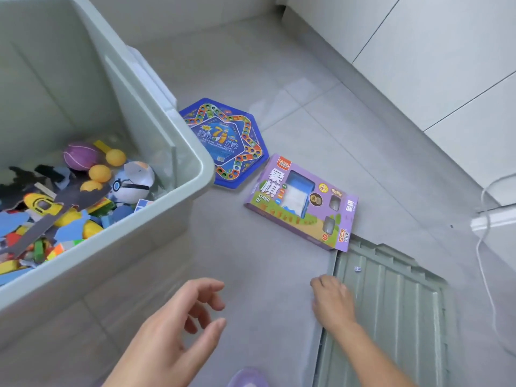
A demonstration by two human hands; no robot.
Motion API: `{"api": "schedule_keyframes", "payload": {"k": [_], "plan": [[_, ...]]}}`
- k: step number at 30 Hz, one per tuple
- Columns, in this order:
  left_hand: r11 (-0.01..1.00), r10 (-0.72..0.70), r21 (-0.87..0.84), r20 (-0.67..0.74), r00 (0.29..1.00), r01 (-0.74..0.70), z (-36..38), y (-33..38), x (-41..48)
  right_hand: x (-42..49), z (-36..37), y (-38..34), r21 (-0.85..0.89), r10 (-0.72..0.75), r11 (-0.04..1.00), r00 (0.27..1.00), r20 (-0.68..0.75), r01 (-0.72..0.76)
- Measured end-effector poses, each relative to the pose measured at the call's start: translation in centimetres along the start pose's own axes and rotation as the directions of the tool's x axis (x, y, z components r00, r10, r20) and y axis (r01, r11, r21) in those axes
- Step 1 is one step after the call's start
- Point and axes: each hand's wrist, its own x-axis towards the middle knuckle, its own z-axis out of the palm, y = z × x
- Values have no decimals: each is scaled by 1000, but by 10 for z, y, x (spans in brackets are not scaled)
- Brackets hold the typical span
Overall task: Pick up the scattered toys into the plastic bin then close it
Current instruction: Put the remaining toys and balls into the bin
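Observation:
The pale green plastic bin (pixel 167 208) fills the left side and holds several toys, among them yellow balls, a purple ball and a plush figure. Its ribbed green lid (pixel 396 303) lies flat on the floor at lower right. A blue hexagonal board game (pixel 231 141) lies beside the bin, and a purple chess game box (pixel 304 202) lies between it and the lid. My left hand (pixel 178 328) hovers over the floor with fingers loosely curled, holding nothing. My right hand (pixel 332 300) rests at the lid's left edge, fingers bent down; whether they grip the edge is hidden.
A white cable (pixel 483 263) trails across the floor at the right, near a white object (pixel 494 219) at the wall. White cabinet fronts (pixel 418 51) line the top right. A small purple object (pixel 248 377) shows at the bottom edge. The grey tiled floor (pixel 265 275) lies between my hands.

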Motion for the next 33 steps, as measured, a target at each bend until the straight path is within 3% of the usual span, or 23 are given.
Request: {"api": "schedule_keyframes", "payload": {"k": [6, 8, 10, 12, 14, 16, 20, 25, 30, 33], "plan": [[998, -27, 57, 17, 999, 26, 8, -7, -2, 17, 4, -9, -217, -35, 975, 995, 92, 54], [998, -40, 56, 15, 999, 40, 8, -7, -2, 20, 1, 2, -52, -32, 998, 999, -28, 30], [997, -49, 65, 13, 999, 48, 9, -8, -2, 21, -2, 24, 306, 219, 940, 953, -208, -149], [995, -57, 85, 3, 998, 56, 10, -8, -2, 25, -6, 55, 560, 481, 758, 866, -136, -333], [994, -50, 96, 7, 999, 49, 12, -8, 0, 27, -3, 88, 620, 570, 674, 817, -90, -402], [994, -47, 102, 6, 999, 47, 12, -4, 2, 31, 2, 108, 573, 554, 707, 829, -83, -415], [992, -29, 118, -37, 999, 33, 7, 2, 4, 41, 20, 122, 264, 379, 889, 925, 38, -375], [989, -69, 131, -45, 997, 74, 0, 8, 0, 48, 28, 116, 179, 414, 892, 909, 47, -415], [936, 85, 343, -10, 996, -77, -12, 15, -10, 38, 11, 101, 398, 442, 828, 896, -31, -395], [812, 378, 532, -165, 911, -240, -49, 31, -19, 4, -20, 55, 692, 455, 648, 890, -15, -319]]}}
